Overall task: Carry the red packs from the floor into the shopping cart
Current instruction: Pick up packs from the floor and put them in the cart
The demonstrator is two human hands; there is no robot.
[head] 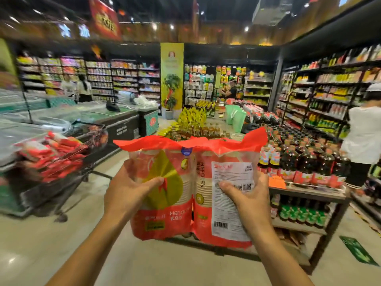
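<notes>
Red packs point(185, 145), two of them, are up off the floor point(185, 269) in front of me, upright and side by side with their inner edges touching. The left pack point(171, 162) shows a yellow drop shape. My left hand point(127, 190) grips its outer side, fingers curled round it and thumb pressed across the front. The right pack point(206, 162) turns its white printed label and barcode toward me. My right hand point(245, 197) grips it the same way from the other side, thumb on the label. To my left stands the shopping cart point(90, 129), blurred, with a heap of red packets point(61, 153) inside. Behind the packs on my right is a display rack point(305, 193) of dark bottles point(309, 162).
</notes>
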